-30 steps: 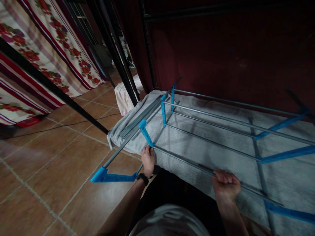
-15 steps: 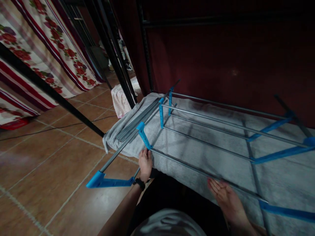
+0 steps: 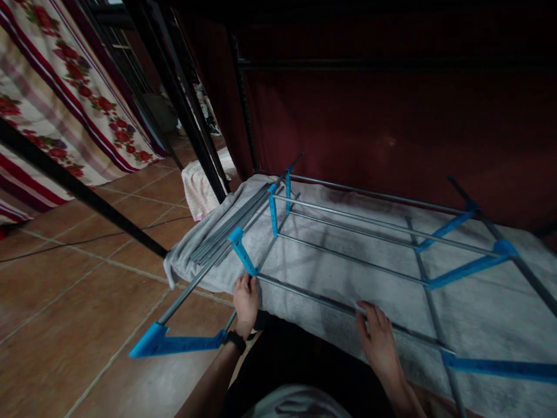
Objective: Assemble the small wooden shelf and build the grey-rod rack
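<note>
A partly assembled rack of grey metal tubes and blue plastic connectors lies across a grey blanket. My left hand, a dark band on its wrist, is closed around the rack's frame just below a blue connector. My right hand has its fingers curled over the near long metal tube, thumb on the near side. Another blue connector sticks out to the left over the floor. Farther right, blue connectors join the long tubes to a cross tube.
Several loose grey tubes lie bundled on the blanket's left end. Black metal posts and a slanted black bar stand at left. Behind hangs a dark red cloth. A floral curtain and tiled floor are at left.
My right hand has turned from palm up beside the near tube to fingers over it, slightly left. My left hand keeps its place on the frame. The view has shifted a little.
</note>
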Demonstrator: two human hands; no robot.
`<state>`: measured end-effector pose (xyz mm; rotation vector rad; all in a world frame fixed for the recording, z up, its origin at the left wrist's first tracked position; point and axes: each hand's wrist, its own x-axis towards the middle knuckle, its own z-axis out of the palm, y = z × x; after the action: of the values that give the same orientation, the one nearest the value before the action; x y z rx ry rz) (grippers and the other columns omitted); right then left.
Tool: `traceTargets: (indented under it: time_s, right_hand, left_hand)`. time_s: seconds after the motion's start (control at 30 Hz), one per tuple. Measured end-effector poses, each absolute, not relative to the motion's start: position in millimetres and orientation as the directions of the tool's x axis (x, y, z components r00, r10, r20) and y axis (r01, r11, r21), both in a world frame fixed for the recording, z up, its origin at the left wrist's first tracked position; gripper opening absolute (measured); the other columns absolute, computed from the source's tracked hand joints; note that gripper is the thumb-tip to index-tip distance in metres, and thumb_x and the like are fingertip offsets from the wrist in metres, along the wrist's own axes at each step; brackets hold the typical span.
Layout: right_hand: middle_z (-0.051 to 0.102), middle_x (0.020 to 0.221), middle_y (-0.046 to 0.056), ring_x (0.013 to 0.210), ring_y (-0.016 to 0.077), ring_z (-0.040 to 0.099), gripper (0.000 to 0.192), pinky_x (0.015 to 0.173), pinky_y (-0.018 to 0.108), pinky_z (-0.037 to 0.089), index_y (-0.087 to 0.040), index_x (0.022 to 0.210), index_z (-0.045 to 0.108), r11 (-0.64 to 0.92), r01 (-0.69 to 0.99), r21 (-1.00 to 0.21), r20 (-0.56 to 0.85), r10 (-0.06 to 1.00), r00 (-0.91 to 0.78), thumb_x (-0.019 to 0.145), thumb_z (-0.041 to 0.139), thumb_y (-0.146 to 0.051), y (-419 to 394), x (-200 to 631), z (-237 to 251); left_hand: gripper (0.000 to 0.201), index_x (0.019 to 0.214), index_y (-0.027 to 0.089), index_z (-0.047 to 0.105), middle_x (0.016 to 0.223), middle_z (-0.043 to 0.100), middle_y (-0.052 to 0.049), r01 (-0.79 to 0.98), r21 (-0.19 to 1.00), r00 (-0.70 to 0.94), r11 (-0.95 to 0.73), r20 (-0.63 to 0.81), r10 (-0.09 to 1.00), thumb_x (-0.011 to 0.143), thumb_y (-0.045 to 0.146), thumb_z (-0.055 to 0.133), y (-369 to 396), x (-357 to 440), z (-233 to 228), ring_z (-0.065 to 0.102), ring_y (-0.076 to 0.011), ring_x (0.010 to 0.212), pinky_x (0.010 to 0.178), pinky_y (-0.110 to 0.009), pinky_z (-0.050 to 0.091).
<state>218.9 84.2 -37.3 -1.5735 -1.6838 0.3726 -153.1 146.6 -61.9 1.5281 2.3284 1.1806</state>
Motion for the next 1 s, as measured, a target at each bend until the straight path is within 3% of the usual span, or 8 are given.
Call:
traceTargets:
  time_s: [0.17, 0.37, 0.53, 0.83, 1.0]
  right_hand:
    - [0.072, 0.106, 0.008, 0.103, 0.0287, 0.065, 0.029, 0.099, 0.051, 0.046, -0.030, 0.112, 0.070, 0.282, 0.790, -0.544, 0.365, 0.927, -0.080, 0.097, 0.051, -0.046, 93.9, 212.8, -58.7]
    - [0.072, 0.088, 0.004, 0.085, 0.0232, 0.066, 0.027, 0.091, 0.043, 0.052, -0.031, 0.101, 0.072, 0.330, 0.694, -0.640, 0.342, 0.931, -0.127, 0.092, 0.059, -0.054, 101.5, 215.8, -59.5]
    - [0.073, 0.087, 0.004, 0.080, 0.0226, 0.065, 0.029, 0.084, 0.041, 0.054, -0.031, 0.095, 0.073, 0.318, 0.620, -0.718, 0.319, 0.941, -0.114, 0.085, 0.067, -0.057, 107.1, 220.3, -57.4]
    - [0.074, 0.096, 0.006, 0.082, 0.0234, 0.067, 0.030, 0.075, 0.040, 0.052, -0.031, 0.100, 0.072, 0.390, 0.761, -0.519, 0.279, 0.919, -0.281, 0.096, 0.052, -0.052, 112.1, 230.7, -70.8]
    - [0.075, 0.094, 0.005, 0.080, 0.0230, 0.068, 0.027, 0.074, 0.038, 0.052, -0.032, 0.101, 0.073, 0.388, 0.728, -0.565, 0.271, 0.921, -0.281, 0.094, 0.057, -0.052, 112.7, 231.2, -68.0]
  left_hand:
    - [0.040, 0.115, 0.012, 0.067, 0.097, 0.066, -0.014, 0.746, 0.643, -0.465, 0.175, 0.314, 0.828, 0.099, 0.036, 0.040, 145.4, -152.1, -60.5, 0.061, -0.0293, 0.097, 0.092, -0.046, 0.051]
    - [0.032, 0.114, 0.016, 0.068, 0.098, 0.066, -0.012, 0.720, 0.669, -0.488, 0.183, 0.301, 0.819, 0.097, 0.030, 0.044, 144.1, -149.1, -55.8, 0.062, -0.0275, 0.097, 0.093, -0.044, 0.051]
    - [0.029, 0.112, 0.016, 0.069, 0.096, 0.066, -0.012, 0.712, 0.672, -0.505, 0.204, 0.289, 0.813, 0.095, 0.025, 0.047, 144.9, -148.9, -56.4, 0.062, -0.0277, 0.097, 0.091, -0.044, 0.051]
    - [0.030, 0.115, 0.015, 0.068, 0.097, 0.066, -0.013, 0.727, 0.651, -0.499, 0.218, 0.283, 0.819, 0.094, 0.021, 0.047, 143.7, -148.0, -58.9, 0.061, -0.0284, 0.097, 0.091, -0.043, 0.050]
    - [0.030, 0.115, 0.016, 0.068, 0.098, 0.066, -0.013, 0.728, 0.648, -0.499, 0.224, 0.278, 0.820, 0.095, 0.022, 0.045, 143.5, -147.2, -58.4, 0.061, -0.0285, 0.101, 0.094, -0.044, 0.050]
